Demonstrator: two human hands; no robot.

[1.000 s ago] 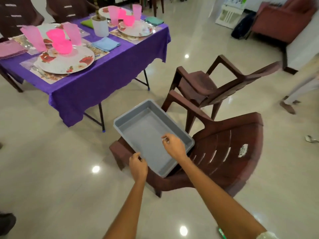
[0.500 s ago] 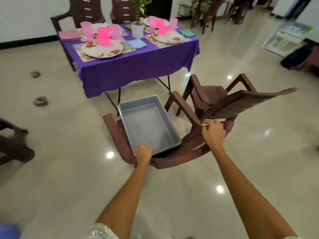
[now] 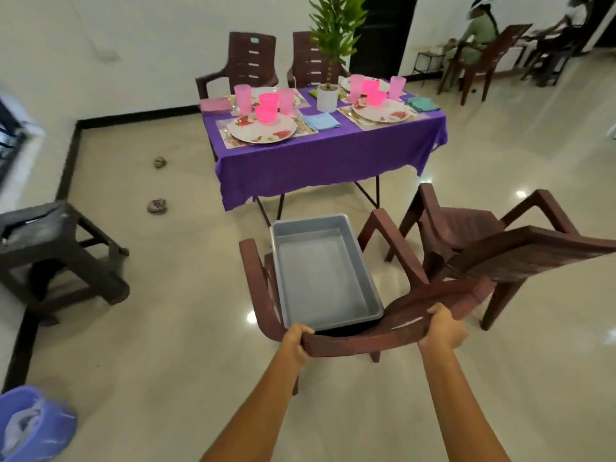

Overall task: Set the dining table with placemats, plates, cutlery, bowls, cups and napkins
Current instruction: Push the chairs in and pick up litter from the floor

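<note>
Both hands grip the top of a brown plastic chair's backrest (image 3: 366, 341): my left hand (image 3: 296, 341) at its left end, my right hand (image 3: 441, 330) at its right. An empty grey tray (image 3: 320, 271) lies on the chair's seat. Further off stands the dining table with a purple cloth (image 3: 320, 161). On it are floral plates (image 3: 261, 130), pink bowls (image 3: 266, 111), pink cups (image 3: 242, 98), placemats, a blue napkin (image 3: 320, 121) and a teal napkin (image 3: 422, 104). A potted plant (image 3: 328, 95) stands in the table's middle.
A second brown chair (image 3: 466, 235) stands to the right, close to the one I hold. Two more chairs (image 3: 253, 61) are behind the table. A dark stool (image 3: 56, 248) is at the left, a blue basin (image 3: 30, 425) at bottom left. Small objects lie on the floor (image 3: 156, 206). People sit at far right.
My left hand left the tray's near edge and took the chair's backrest. My right hand slid along the backrest top. The view pulled back and rose, showing the whole table.
</note>
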